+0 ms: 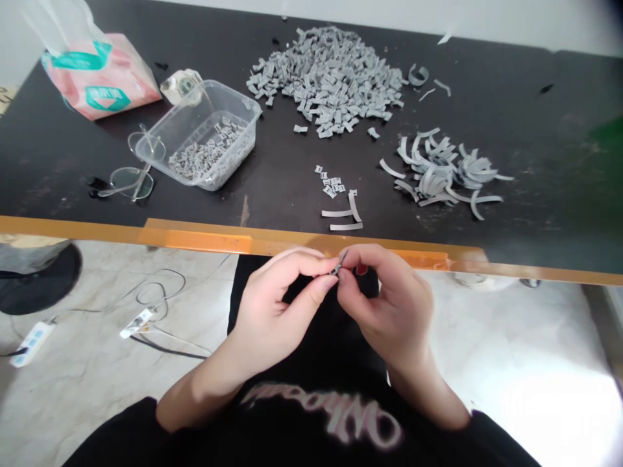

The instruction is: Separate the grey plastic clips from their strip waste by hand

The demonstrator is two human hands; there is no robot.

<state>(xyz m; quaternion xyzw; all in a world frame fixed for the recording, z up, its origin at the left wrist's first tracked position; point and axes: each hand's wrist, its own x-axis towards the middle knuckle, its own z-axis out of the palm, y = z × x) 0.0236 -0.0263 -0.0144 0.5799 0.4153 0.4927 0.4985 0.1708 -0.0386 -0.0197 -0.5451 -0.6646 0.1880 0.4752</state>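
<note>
- The left hand (275, 308) pinches a small gray piece (336, 268) between thumb and forefinger.
- The right hand (389, 301) closes its thumb and forefinger on the other end of the same piece, so the fingertips of both hands nearly meet.
- The piece is mostly covered by the fingers, so its exact shape is hard to tell; it is held in front of the near edge of the bench (287, 168), above the person's dark clothing.
- Just beyond the hands, three loose gray strips (346, 227) lie on the bench, with a cluster of tiny gray pieces (333, 185) behind them.
- To the right is a loose heap of curved gray strips (433, 175).
- Toward the far edge spreads a large pile of short gray parts (331, 84).
- Left of that pile, an open clear plastic container (233, 167) holds many tiny gray pieces on its bottom.
- A pair of eyeglasses (139, 176) lies beside the container, partly seen through its wall.
- A pink and teal tissue pack (114, 74) stands at the far left, a tissue sticking out.
- Orange tape (204, 241) runs along the near edge.
</note>
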